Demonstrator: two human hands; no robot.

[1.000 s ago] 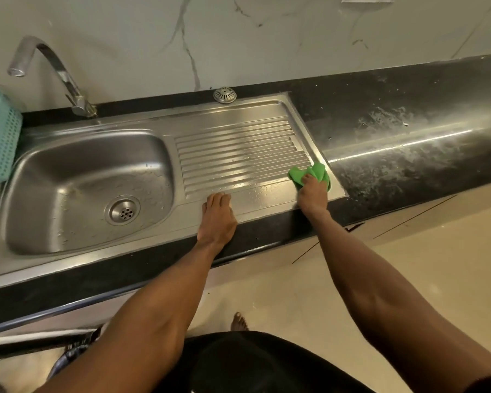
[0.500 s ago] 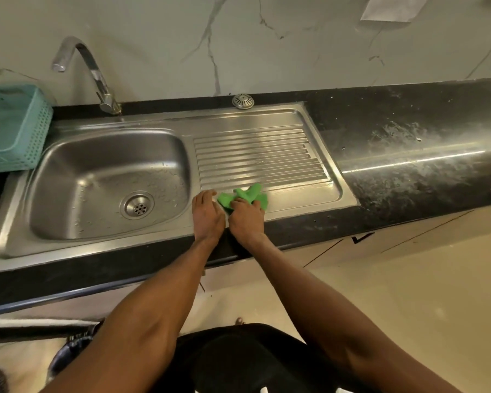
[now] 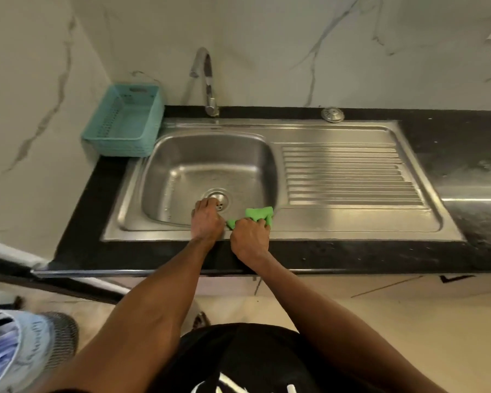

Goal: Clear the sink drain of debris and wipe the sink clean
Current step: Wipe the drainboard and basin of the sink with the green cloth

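My right hand (image 3: 250,236) is bunched round the green cloth (image 3: 257,214) on the sink's front rim (image 3: 165,235), just below centre of the frame, while my left hand (image 3: 207,219) reaches into the basin with fingertips at the drain strainer (image 3: 220,200); I cannot tell whether they pinch anything. The cloth looks soft, light and probably damp, so a full fistful suits it. The strainer is likely stiff, slick metal, best taken by its rim.

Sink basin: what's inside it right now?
Inside the basin is the drain, with the left hand reaching onto it. Its fingertips cover the drain's near side, so any debris there is hidden. The right hand holds the green cloth at the basin's front rim.
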